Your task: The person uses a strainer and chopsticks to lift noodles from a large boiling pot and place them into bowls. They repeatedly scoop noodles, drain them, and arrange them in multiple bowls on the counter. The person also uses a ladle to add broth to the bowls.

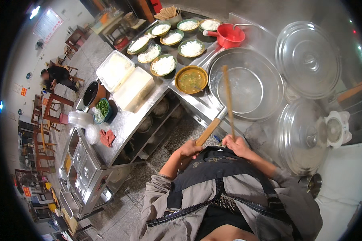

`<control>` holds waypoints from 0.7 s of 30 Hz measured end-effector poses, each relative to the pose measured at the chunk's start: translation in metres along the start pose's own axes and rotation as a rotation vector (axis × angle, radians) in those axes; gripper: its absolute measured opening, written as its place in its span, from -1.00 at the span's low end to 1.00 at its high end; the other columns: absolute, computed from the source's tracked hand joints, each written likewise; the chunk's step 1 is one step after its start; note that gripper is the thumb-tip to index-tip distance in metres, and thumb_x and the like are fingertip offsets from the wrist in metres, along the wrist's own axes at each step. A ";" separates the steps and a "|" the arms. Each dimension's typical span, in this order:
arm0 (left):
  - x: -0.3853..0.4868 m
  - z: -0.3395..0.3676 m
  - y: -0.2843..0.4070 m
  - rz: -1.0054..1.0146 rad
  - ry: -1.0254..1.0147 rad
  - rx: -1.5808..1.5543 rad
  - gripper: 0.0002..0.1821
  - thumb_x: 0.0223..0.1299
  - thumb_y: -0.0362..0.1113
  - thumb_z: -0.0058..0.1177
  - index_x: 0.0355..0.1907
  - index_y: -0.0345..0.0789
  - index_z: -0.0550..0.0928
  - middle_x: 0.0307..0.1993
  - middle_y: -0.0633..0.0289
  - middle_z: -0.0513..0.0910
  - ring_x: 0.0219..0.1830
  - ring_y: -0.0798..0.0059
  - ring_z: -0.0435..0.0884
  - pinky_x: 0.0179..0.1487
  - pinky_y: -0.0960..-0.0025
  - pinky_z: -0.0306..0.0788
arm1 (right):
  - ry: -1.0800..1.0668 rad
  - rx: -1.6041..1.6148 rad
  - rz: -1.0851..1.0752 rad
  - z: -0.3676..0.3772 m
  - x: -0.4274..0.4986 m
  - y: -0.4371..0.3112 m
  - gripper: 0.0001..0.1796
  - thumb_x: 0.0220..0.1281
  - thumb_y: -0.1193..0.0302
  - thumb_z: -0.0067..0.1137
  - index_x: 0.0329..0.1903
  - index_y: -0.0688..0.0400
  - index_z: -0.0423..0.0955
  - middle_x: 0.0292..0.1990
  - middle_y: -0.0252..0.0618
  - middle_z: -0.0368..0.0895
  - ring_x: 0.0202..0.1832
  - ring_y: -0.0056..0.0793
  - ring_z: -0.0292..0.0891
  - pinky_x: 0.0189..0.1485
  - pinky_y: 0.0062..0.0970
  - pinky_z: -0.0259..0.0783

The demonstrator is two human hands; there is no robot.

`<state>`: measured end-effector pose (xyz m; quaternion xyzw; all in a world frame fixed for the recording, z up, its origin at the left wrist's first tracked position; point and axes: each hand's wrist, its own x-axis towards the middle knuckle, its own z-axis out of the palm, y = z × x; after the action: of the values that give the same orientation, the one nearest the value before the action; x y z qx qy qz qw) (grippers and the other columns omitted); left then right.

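Observation:
My left hand [188, 149] grips the wooden handle [208, 132] of a tool whose metal shaft reaches over the rim of a wide steel pot [276, 75]. A round metal ring [263, 87] shows in the pot's liquid; whether it belongs to that tool I cannot tell. Long wooden chopsticks [228, 99], seen nearly as one stick, rise from my right hand [236, 146], their far end above the pot. Left of the pot stands a brown bowl of soup [191, 79] with chopped greens and a spoon. Several bowls of white noodles [163, 65] cover the counter beyond it.
A red dipper [230, 36] rests behind the pot. Large steel lids [309, 60] are to the right, amid steam. On the left counter are a plastic box [132, 90], chopped greens [102, 108] and a red cloth [107, 138]. Another person [58, 75] is among the distant tables.

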<state>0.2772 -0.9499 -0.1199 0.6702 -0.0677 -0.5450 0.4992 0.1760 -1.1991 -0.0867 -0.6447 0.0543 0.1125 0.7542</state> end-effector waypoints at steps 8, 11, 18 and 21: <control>-0.022 -0.029 -0.024 0.065 0.245 0.470 -0.38 0.06 0.17 0.13 -0.25 -0.48 0.52 -0.45 0.01 0.58 -0.34 0.21 0.58 -0.21 0.21 0.41 | 0.041 -0.362 -0.095 0.060 0.077 0.044 -0.67 0.35 0.20 -0.05 -0.03 0.14 0.50 -0.39 -0.38 0.40 -0.46 -0.62 0.33 -0.33 -0.53 0.32; -0.023 -0.036 -0.029 0.137 0.253 0.618 -0.39 0.07 0.16 0.12 -0.26 -0.47 0.51 -0.44 -0.04 0.58 -0.33 0.12 0.59 -0.23 0.21 0.42 | 0.056 -0.579 -0.034 0.072 0.085 0.046 -0.62 0.31 0.21 0.00 0.07 0.15 0.43 -0.17 -0.21 0.48 -0.22 -0.39 0.48 -0.11 -0.45 0.39; -0.012 -0.040 -0.043 0.196 0.340 0.648 -0.49 0.12 0.03 0.12 -0.22 -0.46 0.51 -0.41 -0.08 0.60 -0.32 0.08 0.61 -0.25 0.21 0.44 | -0.180 -0.675 0.034 0.055 0.102 0.041 -0.55 0.33 0.19 -0.05 0.14 0.21 0.35 0.11 -0.16 0.36 -0.31 -0.40 0.55 -0.13 -0.43 0.44; -0.012 -0.033 -0.050 0.223 0.409 0.658 -0.57 0.15 -0.02 0.10 -0.20 -0.40 0.52 -0.38 -0.09 0.61 -0.29 0.02 0.60 -0.22 0.17 0.43 | -0.191 -0.587 0.070 0.047 0.109 0.045 -0.55 0.34 0.17 -0.06 0.12 0.21 0.38 0.13 -0.17 0.32 -0.48 -0.52 0.52 -0.22 -0.47 0.44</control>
<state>0.2759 -0.8980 -0.1518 0.8773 -0.2100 -0.2924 0.3173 0.2677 -1.1352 -0.1474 -0.8193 -0.0292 0.2093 0.5330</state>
